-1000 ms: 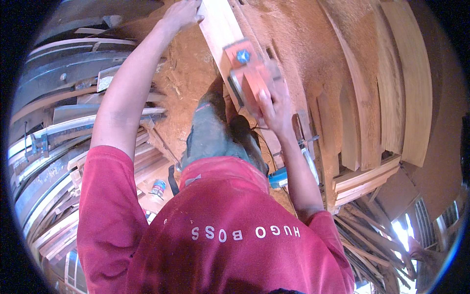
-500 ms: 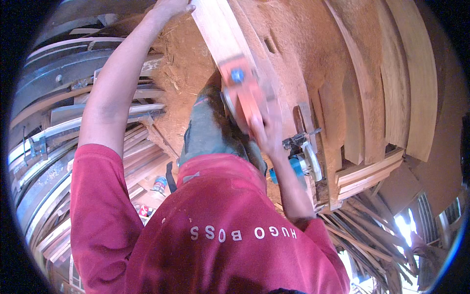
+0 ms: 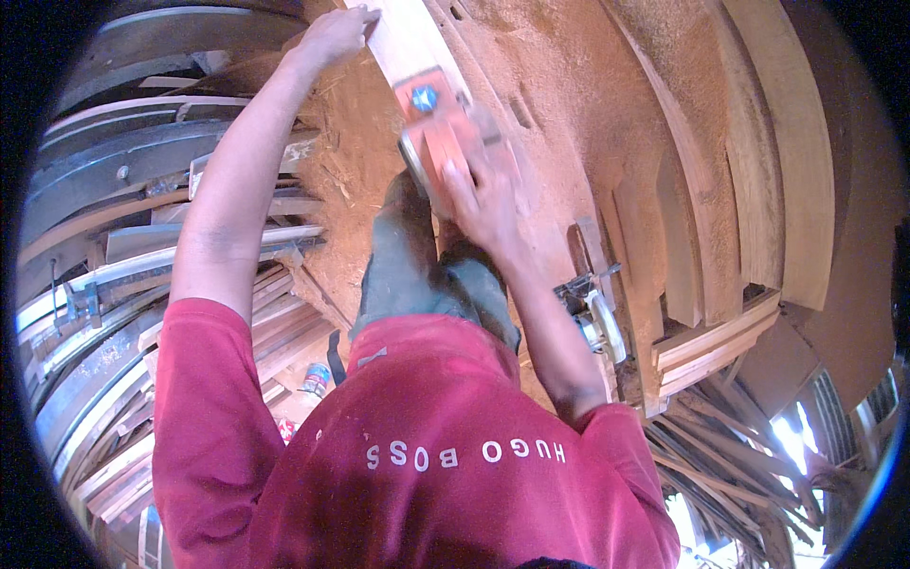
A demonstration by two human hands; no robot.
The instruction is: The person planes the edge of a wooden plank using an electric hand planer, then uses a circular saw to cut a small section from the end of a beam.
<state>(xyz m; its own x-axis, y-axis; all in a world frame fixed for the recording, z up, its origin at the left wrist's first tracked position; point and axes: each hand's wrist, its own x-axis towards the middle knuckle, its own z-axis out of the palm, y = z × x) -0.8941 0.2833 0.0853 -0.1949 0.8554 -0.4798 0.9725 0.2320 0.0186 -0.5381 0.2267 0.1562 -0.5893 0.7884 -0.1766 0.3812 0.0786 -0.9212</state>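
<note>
A pale wooden board (image 3: 413,40) runs up toward the top edge, over a bench coated in sawdust. My left hand (image 3: 334,36) is at the board's left edge near its far end, its fingers closed against the wood. My right hand (image 3: 485,207) is wrapped round the rear handle of an orange electric planer (image 3: 438,142), which has a blue knob at its front. The planer rests on the near part of the board and hides that end. Motion slightly blurs the tool and my right hand.
A power tool with a pale round guard (image 3: 603,327) lies to the right of my right forearm. Long planks (image 3: 758,171) stretch along the right, with short stacked strips (image 3: 718,343) below them. Piled timber (image 3: 256,322) fills the left, near a small can (image 3: 317,378).
The planer and my right hand have moved forward and a little left along the board. My left hand appears slightly lower in the picture, still at the board's edge.
</note>
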